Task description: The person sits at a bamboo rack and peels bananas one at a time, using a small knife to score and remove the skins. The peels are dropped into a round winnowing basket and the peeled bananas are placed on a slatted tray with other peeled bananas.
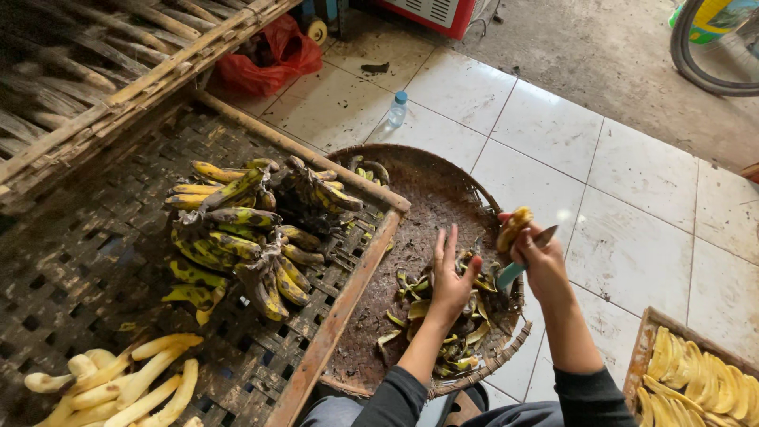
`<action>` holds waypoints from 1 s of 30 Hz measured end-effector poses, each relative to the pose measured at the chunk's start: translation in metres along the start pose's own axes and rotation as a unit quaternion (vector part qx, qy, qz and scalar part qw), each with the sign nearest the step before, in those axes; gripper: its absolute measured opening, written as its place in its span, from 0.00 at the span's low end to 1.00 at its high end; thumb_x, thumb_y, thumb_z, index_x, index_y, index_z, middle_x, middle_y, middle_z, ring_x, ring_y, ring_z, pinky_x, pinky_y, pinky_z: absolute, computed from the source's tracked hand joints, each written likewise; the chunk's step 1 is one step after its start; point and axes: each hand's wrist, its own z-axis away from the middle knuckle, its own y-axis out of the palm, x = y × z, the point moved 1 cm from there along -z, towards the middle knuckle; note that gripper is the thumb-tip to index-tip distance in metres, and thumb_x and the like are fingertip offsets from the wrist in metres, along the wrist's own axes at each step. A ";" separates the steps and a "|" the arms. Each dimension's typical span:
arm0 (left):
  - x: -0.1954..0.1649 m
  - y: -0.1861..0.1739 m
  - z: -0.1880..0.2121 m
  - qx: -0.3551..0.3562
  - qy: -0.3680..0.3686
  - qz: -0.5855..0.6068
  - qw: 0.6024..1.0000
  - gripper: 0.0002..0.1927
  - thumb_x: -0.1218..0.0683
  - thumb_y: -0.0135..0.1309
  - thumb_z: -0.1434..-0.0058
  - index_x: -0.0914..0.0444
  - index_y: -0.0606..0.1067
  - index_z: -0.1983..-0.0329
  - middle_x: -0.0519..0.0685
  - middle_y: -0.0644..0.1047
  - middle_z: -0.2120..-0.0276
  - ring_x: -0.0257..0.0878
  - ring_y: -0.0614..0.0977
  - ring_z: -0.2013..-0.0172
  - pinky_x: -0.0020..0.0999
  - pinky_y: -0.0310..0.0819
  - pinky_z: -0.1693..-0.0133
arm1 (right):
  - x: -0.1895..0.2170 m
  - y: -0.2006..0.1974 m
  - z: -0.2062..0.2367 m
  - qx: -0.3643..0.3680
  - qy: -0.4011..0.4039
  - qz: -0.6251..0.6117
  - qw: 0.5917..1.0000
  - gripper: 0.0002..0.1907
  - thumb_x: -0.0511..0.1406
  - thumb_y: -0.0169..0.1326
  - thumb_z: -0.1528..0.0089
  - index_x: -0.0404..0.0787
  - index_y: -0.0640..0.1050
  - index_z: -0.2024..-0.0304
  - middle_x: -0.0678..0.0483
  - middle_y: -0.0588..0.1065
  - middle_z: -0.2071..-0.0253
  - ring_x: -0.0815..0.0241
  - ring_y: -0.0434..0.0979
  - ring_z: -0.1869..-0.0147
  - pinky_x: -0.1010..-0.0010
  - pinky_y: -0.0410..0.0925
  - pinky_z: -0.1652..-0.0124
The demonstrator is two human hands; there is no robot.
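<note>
A woven bamboo platform carries unpeeled bananas and peeled ones; beside it a round basket holds peels. The left hand hovers spread wide over the peels, holding nothing. The right hand grips a knife and a banana piece; best to cut away from the fingers, over the basket.

A red plastic bag lies crumpled beside the bamboo platform; a clear bottle stands nearby.
</note>
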 end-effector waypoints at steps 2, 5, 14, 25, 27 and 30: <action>-0.012 -0.005 -0.006 0.028 -0.083 0.278 0.957 0.36 0.53 0.60 0.32 0.58 0.61 0.22 0.58 0.69 0.31 0.52 0.73 0.35 0.43 0.68 0.40 | -0.007 0.011 0.006 0.020 0.056 0.003 0.998 0.23 0.41 0.51 0.28 0.32 0.75 0.36 0.52 0.75 0.57 0.72 0.68 0.63 0.81 0.64 0.63; -0.025 -0.018 -0.003 0.009 -0.160 0.439 0.884 0.26 0.57 0.55 0.34 0.63 0.70 0.32 0.57 0.78 0.41 0.46 0.82 0.46 0.38 0.79 0.45 | -0.020 0.036 0.016 -0.021 0.109 0.013 0.994 0.23 0.44 0.49 0.33 0.35 0.74 0.42 0.55 0.78 0.56 0.70 0.79 0.56 0.78 0.73 0.56; -0.003 -0.023 0.009 -0.134 -0.171 0.515 0.829 0.18 0.63 0.52 0.32 0.67 0.76 0.39 0.54 0.81 0.47 0.38 0.83 0.50 0.33 0.79 0.45 | -0.023 0.089 0.037 -0.124 -0.065 0.265 0.954 0.15 0.37 0.59 0.34 0.35 0.83 0.47 0.54 0.75 0.62 0.68 0.75 0.61 0.77 0.69 0.62; 0.020 -0.029 0.019 -0.107 -0.212 0.582 0.778 0.16 0.55 0.54 0.33 0.65 0.70 0.45 0.51 0.78 0.53 0.39 0.82 0.53 0.38 0.80 0.49 | -0.011 0.113 0.045 -0.123 -0.143 0.348 0.919 0.10 0.34 0.56 0.33 0.32 0.80 0.54 0.54 0.77 0.60 0.69 0.78 0.61 0.78 0.72 0.61; 0.019 -0.032 0.019 -0.091 -0.123 0.488 0.859 0.19 0.59 0.61 0.30 0.67 0.65 0.44 0.53 0.76 0.52 0.40 0.79 0.53 0.38 0.76 0.47 | -0.007 0.118 0.050 -0.098 -0.114 0.282 0.948 0.11 0.36 0.55 0.32 0.33 0.79 0.53 0.57 0.78 0.62 0.71 0.76 0.61 0.79 0.71 0.63; 0.017 -0.049 0.018 -0.119 -0.214 0.510 0.825 0.26 0.61 0.63 0.42 0.61 0.63 0.44 0.52 0.77 0.54 0.42 0.82 0.54 0.38 0.82 0.51 | -0.003 0.122 0.055 -0.073 0.026 0.124 0.989 0.13 0.38 0.53 0.30 0.36 0.80 0.52 0.57 0.77 0.66 0.72 0.68 0.69 0.79 0.63 0.71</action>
